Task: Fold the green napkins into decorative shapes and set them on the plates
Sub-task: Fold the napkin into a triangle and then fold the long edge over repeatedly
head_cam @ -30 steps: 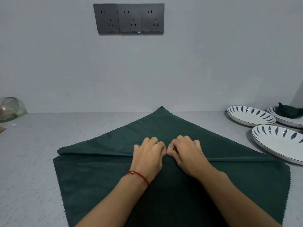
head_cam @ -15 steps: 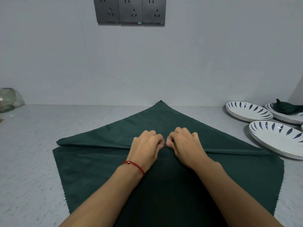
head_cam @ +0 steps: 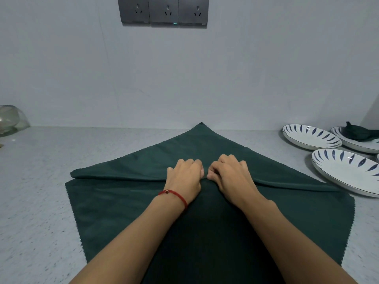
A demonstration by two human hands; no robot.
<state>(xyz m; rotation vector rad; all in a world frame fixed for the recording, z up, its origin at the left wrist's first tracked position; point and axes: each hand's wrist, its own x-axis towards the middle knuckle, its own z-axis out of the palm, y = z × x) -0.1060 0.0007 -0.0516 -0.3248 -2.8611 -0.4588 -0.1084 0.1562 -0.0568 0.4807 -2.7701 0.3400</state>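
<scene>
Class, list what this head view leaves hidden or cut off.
- Fingertips of the left hand and right hand: curled under, onto the green napkin.
- Napkin's near corner: behind the forearms and bottom edge.
- Far-right plate: cut by the frame edge.
- Glass bowl: cut by the left edge.

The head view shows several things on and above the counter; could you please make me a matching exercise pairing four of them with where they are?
Things:
1. large green napkin
2. folded napkin
3. glass bowl
4. power sockets

Places:
A. on the wall, top of the view
B. on the far right plate
C. spread on the counter under both hands, left hand and right hand
D. far left edge of the counter

Pairs: 1-C, 2-B, 3-D, 4-A
</scene>
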